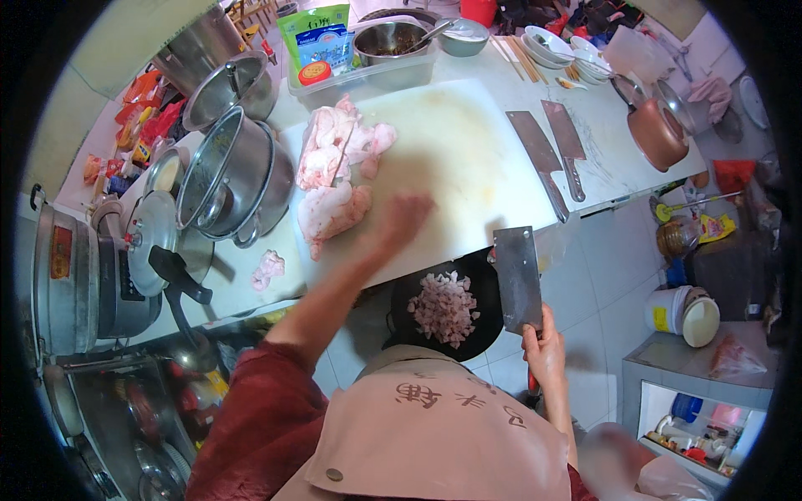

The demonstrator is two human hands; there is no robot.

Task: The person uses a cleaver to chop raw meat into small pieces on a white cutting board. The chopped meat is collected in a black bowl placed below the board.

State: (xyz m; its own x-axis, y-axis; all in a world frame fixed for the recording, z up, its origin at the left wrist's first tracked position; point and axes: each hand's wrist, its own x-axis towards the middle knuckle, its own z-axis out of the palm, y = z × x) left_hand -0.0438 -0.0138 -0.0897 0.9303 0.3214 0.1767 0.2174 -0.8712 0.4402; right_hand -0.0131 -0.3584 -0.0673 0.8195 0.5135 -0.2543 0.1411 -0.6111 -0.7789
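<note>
My right hand [544, 354] grips the handle of a Chinese cleaver [519, 282], its broad blade upright beyond the front edge of a white cutting board [463, 138]. My left hand [407, 216] is over the board, blurred, with its fingers hard to make out. Left of it lie large pieces of pale raw meat [322, 147], which look fatty, and a smaller lump [334, 216]. Below the board's edge, a black wok [489, 322] holds a heap of diced raw meat [443, 308]. A small scrap of meat [268, 270] rests on the table left of the board.
Two more cleavers [534, 144] [564, 134] lie right of the board. Nested steel pots [250, 181] and a pressure cooker [153, 241] crowd the left. Behind are a plastic tub [369, 81] with bags and a steel bowl, chopsticks [525, 59], and stacked bowls [545, 47].
</note>
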